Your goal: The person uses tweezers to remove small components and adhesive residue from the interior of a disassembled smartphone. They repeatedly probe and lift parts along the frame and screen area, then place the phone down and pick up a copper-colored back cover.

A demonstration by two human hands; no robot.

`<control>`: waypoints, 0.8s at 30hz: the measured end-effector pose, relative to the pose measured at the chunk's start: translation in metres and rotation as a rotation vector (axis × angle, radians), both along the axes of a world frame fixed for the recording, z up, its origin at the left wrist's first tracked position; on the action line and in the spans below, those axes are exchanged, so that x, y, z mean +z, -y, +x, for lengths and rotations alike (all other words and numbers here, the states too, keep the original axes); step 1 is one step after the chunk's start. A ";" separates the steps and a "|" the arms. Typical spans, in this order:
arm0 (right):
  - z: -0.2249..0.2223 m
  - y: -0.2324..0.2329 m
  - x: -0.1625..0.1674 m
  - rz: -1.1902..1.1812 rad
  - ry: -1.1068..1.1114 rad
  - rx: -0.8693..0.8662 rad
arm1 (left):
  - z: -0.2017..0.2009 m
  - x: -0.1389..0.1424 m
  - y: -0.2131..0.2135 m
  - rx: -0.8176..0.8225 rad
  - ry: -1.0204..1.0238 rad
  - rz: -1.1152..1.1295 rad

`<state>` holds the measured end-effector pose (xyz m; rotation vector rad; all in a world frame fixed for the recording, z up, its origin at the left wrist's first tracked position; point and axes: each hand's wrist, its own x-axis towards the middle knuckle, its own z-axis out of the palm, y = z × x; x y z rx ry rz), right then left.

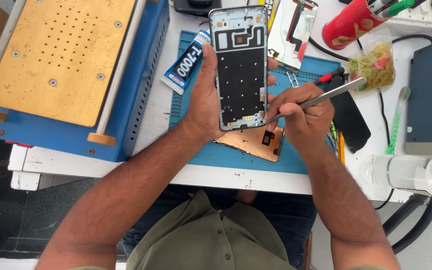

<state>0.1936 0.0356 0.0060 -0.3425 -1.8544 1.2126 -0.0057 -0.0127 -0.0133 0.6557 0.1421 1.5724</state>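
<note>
My left hand (203, 95) grips a phone frame (240, 67) upright from its left side, its black inner face with metal rim toward me. My right hand (301, 112) holds metal tweezers (321, 98); their tip touches the frame's lower right corner. Under the frame, a copper-coloured phone panel (253, 142) lies on the blue work mat (236, 157). A tube of glue (186, 62) lies at the mat's upper left, just beyond my left thumb.
A blue heating machine with a brass plate (58, 55) fills the left. Behind are a silver phone part (291, 32), a red cup with pens (348, 22), a bag of rubber bands (376, 65), a black screen (351, 120) and a clear bottle (411, 172).
</note>
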 end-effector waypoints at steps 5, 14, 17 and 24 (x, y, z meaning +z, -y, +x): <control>-0.002 0.007 -0.008 0.010 -0.048 0.000 | 0.006 -0.002 0.005 -0.032 0.051 -0.017; -0.002 0.009 -0.007 -0.124 -0.119 0.057 | 0.008 -0.004 0.005 -0.073 0.107 -0.015; -0.001 0.007 -0.006 -0.137 -0.138 0.069 | 0.008 -0.004 0.003 -0.067 0.069 0.007; -0.001 0.007 -0.006 -0.020 -0.104 -0.016 | 0.008 -0.003 0.004 -0.070 0.065 0.040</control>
